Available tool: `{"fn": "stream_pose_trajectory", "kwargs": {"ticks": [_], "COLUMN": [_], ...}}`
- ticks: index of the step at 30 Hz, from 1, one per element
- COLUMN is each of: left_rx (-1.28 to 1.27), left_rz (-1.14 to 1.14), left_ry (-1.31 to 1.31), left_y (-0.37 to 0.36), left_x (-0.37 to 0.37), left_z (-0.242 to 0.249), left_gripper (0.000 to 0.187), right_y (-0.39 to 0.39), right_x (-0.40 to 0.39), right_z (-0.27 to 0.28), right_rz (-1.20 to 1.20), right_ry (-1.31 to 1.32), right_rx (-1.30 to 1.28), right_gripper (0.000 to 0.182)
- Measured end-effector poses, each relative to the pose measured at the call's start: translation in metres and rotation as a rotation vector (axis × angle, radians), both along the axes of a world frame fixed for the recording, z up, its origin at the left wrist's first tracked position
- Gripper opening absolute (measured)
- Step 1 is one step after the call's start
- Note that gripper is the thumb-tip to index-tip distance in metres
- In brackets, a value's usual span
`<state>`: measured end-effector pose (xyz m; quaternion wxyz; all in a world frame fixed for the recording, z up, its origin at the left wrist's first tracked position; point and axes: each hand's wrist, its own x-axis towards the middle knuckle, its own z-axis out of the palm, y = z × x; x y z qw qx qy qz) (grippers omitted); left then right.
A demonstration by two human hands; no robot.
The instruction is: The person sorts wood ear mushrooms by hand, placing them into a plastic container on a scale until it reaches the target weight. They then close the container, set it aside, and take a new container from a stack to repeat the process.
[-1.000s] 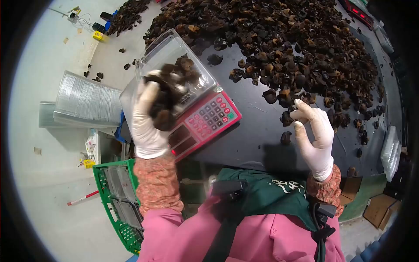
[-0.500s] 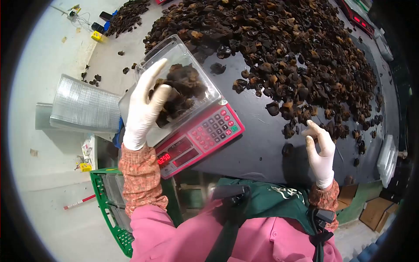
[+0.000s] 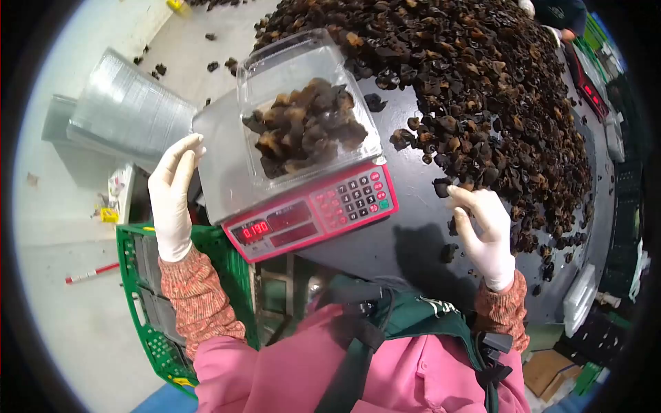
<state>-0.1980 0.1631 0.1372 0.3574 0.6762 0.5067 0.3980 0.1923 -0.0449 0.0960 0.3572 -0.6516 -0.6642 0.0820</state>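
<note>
Watching remotely, I see the left hand [image 3: 175, 180] raised beside the digital scale [image 3: 348, 198], fingers extended, empty; the right hand [image 3: 487, 230] curls narrowly by a wood-ear piece [image 3: 441, 186], grip unclear. Wood-ear mushrooms [image 3: 306, 127] lie in the clamshell [image 3: 292, 65] on the scale.

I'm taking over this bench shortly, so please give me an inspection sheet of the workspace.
Surface: dark tabletop, largely covered by brown-black pieces.
Job's things: red scale, display 0.190; clear container on it, holding pieces.
Clutter: stacked clear containers left of the scale.
Hands: left hand open, empty, beside the scale; right hand open by the heap's edge, contact unclear.
Cables: nothing seen.
Surroundings: green crate lower left; another person partly visible, top right.
</note>
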Motion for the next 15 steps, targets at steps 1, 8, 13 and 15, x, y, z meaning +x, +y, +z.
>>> {"fn": "stream_pose_trajectory", "kwargs": {"ticks": [1,8,13,15], "left_rx": [-0.013,-0.016,-0.033,-0.035], "left_rz": [0.024,-0.007,-0.028,-0.025], "left_ry": [0.006,0.012,-0.055,0.007], "left_y": [-0.005,-0.011,-0.005,0.000], "left_x": [0.002,-0.002,-0.001,0.009], "left_z": [0.002,0.002,0.005,0.008], "left_gripper": [0.032,0.032,0.030,0.028], "right_y": [0.009,0.081,0.120,0.131], "right_x": [-0.004,-0.048,-0.082,-0.086], "right_z": [0.005,0.023,0.032,0.023], "right_rz": [0.047,0.391,0.541,0.511], "right_ry": [-0.024,-0.257,-0.370,-0.435], "right_rx": [-0.006,0.218,0.308,0.239], "right_gripper": [0.030,0.033,0.036,0.041]}}
